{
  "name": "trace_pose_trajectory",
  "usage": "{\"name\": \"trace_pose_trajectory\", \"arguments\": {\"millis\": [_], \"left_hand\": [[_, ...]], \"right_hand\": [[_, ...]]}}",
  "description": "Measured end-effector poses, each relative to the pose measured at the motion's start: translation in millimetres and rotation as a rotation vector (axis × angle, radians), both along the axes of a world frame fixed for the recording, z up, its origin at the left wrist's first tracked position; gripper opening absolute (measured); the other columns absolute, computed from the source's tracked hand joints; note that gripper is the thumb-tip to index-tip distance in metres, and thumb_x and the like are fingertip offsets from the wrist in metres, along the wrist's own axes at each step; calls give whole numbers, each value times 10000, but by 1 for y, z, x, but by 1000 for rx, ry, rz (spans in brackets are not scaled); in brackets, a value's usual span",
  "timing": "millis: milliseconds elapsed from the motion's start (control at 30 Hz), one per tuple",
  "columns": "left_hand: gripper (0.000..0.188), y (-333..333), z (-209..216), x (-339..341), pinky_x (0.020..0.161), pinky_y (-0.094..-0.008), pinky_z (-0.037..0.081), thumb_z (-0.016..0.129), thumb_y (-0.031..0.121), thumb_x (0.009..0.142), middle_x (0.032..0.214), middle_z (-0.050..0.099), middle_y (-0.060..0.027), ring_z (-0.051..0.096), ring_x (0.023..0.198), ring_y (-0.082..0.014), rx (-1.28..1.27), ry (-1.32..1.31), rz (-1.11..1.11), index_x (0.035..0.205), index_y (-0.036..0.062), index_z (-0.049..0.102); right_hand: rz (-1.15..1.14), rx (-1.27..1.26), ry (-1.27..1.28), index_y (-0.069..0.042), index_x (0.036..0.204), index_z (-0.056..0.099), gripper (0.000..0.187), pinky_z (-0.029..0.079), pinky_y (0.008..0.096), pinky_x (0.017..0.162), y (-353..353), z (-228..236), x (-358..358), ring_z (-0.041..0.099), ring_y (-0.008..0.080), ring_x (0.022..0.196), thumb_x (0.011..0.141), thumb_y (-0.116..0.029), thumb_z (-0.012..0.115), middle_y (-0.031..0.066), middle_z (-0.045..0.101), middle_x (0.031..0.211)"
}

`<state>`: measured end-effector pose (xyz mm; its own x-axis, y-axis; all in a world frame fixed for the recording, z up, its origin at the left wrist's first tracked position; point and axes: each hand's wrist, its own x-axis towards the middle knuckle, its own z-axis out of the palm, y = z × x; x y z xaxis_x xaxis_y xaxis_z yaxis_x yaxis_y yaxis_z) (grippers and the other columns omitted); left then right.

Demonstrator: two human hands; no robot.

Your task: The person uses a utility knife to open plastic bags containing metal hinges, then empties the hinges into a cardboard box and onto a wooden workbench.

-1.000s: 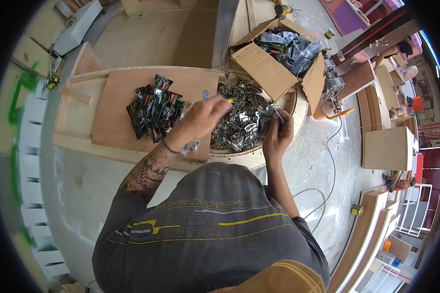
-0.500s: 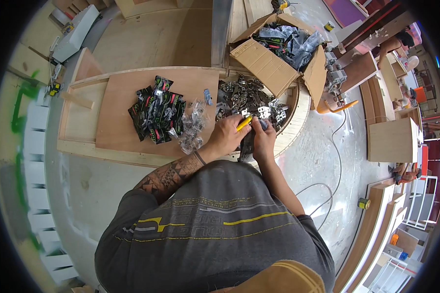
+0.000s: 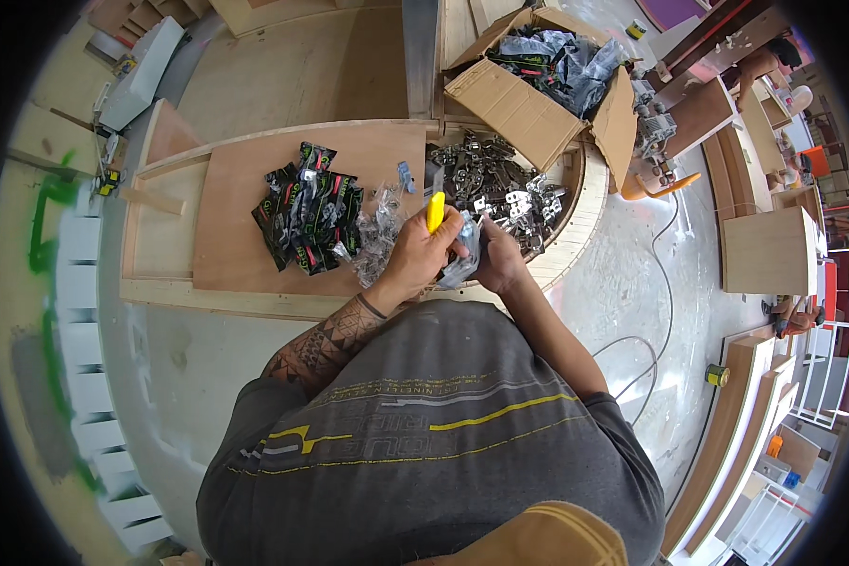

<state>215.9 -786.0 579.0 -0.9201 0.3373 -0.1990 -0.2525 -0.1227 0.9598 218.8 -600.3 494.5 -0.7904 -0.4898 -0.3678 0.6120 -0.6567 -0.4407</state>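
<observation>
"So, in the head view, what do the hands hold?"
"The left hand (image 3: pixel 424 253) is closed around a yellow tool (image 3: pixel 435 213), its fingers also at a plastic bag (image 3: pixel 462 259). The right hand (image 3: pixel 502 260) meets the bag's other side; how firmly, I cannot tell."
"Which step?"
"Probably opening the bag, near the metal parts (image 3: pixel 514 203). Next calls for steadying it, tool kept clear of fingers."
</observation>
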Motion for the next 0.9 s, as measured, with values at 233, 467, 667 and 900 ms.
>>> {"name": "trace_pose_trajectory", "arguments": {"millis": [233, 467, 667, 900], "left_hand": [[231, -32, 1, -6, 528, -181, 468, 612, 299, 1087, 895, 640, 22, 685, 735, -60, 203, -89, 153, 1113, 70, 632], [426, -44, 3, -15, 753, -340, 569, 779, 310, 957, 966, 743, -73, 710, 831, -178, -518, 475, 26, 1292, 68, 674], [335, -42, 4, -30, 747, -296, 565, 773, 219, 966, 923, 708, -63, 690, 799, -127, -442, 368, -55, 1206, 10, 666], [269, -56, 8, -45, 690, -282, 567, 752, 165, 970, 891, 710, -79, 720, 771, -141, -328, 315, 213, 1136, -18, 647]], "right_hand": [[-351, 210, -28, -61, 1281, 598, 395, 586, 420, 881, -17, 37, 6, 697, 226, 970, 1102, -407, 532, 85, 702, 1101], [-258, 582, 297, -39, 1168, 695, 254, 533, 264, 738, -8, 48, -2, 645, 81, 825, 962, -154, 791, 6, 736, 1005], [-23, 604, 221, 19, 1344, 572, 531, 561, 269, 760, -11, 49, 1, 669, 110, 878, 995, -336, 756, 59, 711, 1112], [155, 439, 199, 12, 1353, 571, 365, 656, 376, 871, -9, 26, 16, 759, 240, 927, 1083, -233, 601, 121, 729, 1149]]}}
